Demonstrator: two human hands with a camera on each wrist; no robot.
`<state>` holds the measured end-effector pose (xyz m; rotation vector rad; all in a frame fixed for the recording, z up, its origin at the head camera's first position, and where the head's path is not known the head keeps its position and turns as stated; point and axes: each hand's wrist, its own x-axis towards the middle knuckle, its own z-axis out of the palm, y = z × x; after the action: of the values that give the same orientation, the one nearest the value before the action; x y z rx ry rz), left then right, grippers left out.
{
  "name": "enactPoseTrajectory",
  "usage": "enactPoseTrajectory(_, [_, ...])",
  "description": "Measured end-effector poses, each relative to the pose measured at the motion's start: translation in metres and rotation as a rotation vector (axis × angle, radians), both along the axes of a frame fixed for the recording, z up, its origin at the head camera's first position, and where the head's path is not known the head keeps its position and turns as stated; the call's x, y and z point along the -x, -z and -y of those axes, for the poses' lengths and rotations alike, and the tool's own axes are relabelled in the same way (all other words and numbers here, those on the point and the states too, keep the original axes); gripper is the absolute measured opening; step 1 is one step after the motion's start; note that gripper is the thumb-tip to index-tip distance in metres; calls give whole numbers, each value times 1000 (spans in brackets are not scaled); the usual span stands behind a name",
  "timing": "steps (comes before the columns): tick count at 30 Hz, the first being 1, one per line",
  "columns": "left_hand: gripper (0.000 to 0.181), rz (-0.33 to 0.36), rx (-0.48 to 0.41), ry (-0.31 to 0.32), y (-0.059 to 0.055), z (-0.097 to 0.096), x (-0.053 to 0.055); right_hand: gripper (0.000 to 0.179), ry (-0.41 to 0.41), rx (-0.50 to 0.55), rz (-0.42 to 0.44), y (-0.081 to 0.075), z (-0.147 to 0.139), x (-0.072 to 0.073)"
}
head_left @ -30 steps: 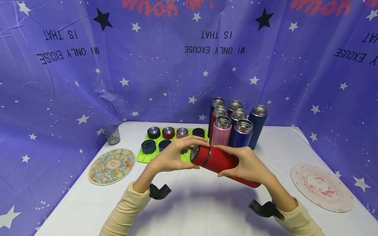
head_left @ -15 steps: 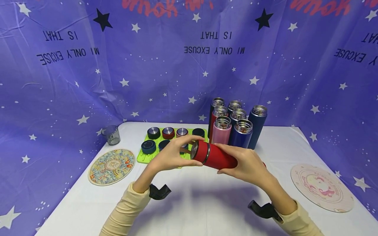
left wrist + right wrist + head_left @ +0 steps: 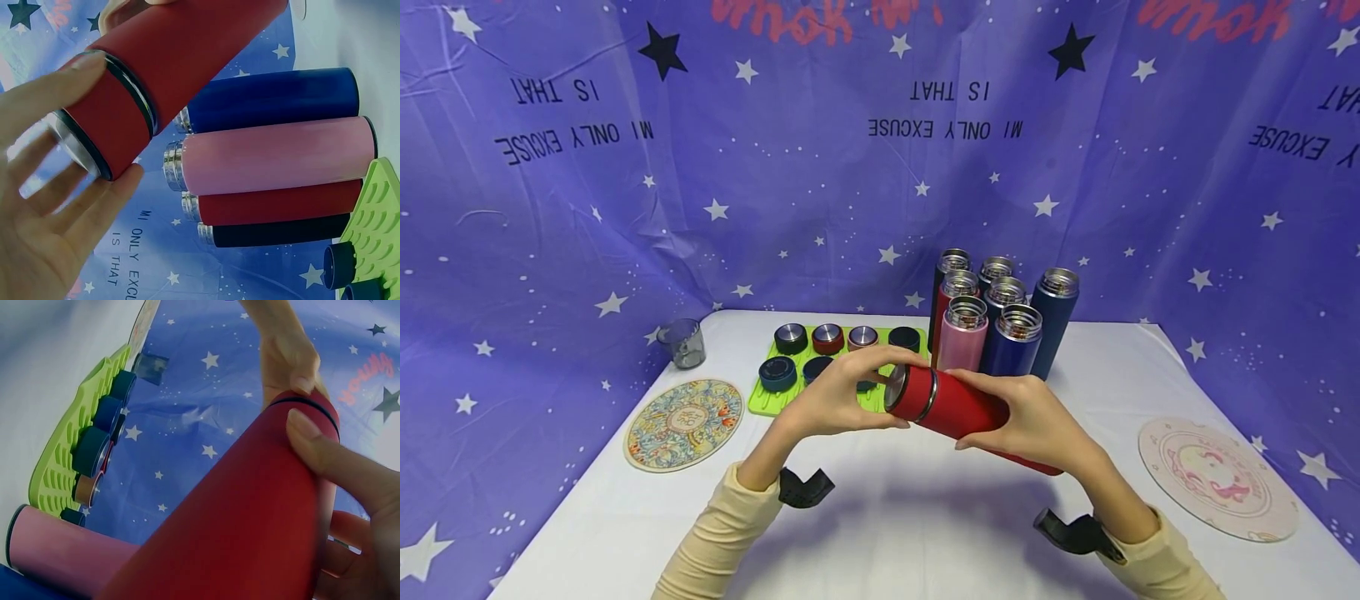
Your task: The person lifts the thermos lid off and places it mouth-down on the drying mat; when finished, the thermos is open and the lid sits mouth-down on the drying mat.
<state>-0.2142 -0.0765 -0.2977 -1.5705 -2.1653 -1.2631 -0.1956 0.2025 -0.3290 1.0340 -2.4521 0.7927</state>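
A red thermos flask is held tilted above the table, its lidded end up and to the left. A dark-edged silver ring shows where its red lid meets the body. My left hand spans the lid between thumb and fingertips, the palm facing its silver top. Around the body curls my right hand, thumb below and fingers over the upper side. In the right wrist view, the right thumb lies along the flask near the ring. The right palm hides part of the flask's lower body.
Several lidless flasks, among them a pink flask and a blue flask, stand close behind the right hand. Loose lids sit on a green rack. A glass and two round mats, one floral, one pink, lie outward.
The flask swung slightly flatter half a second ago, then tilted back. My left fingers and thumb shifted a little at the lid; my right hand kept its grip on the body.
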Motion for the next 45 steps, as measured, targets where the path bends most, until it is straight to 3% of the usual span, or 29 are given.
enactPoseTrajectory(6, [66, 94, -28, -129, 11, 7, 11, 82, 63, -40, -55, -4, -1, -2])
enactPoseTrajectory(12, [66, 108, -48, -193, 17, 23, 25, 87, 62, -18, -82, -9, -11, -3])
enactPoseTrajectory(17, [68, 144, -17, -247, 21, 30, 33, 89, 62, 75, 23, -6, -22, -3])
enactPoseTrajectory(20, [68, 150, 22, -294, 27, 31, 41, 88, 102, 136, 93, -2, -29, -6])
enactPoseTrajectory(22, [67, 143, 45, -311, 31, 30, 47, 88, 142, 160, 94, 1, -34, -8])
enactPoseTrajectory(30, [65, 128, 95, -298, 56, 23, 78, 87, 221, 266, 31, 5, -55, -13])
enactPoseTrajectory(37, [65, 69, 209, -311, 82, 5, 105, 88, 285, 336, 13, 11, -76, -13])
enactPoseTrajectory(45, [67, 39, 331, -325, 100, -17, 125, 84, 391, 424, 53, 13, -97, -8])
